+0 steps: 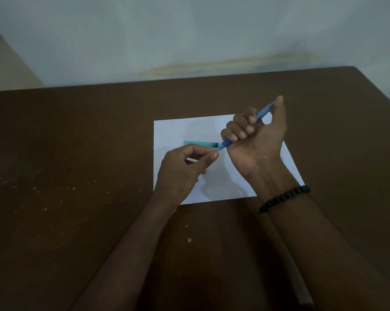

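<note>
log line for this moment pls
right hand grips blue pen | left hand pinches its tip | teal cap on paper

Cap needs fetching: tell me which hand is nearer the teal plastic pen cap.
Left. The left hand borders the teal cap on its near side; the right hand lies past its right end.

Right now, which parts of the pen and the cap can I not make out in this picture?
Head view, three things:
Middle of the blue pen: hidden inside the curled fingers of the right hand.
The pen's tip: too small, and covered by the pinching thumb and finger of the left hand.
Near edge of the teal cap on the white paper: partly behind the left hand.
</note>
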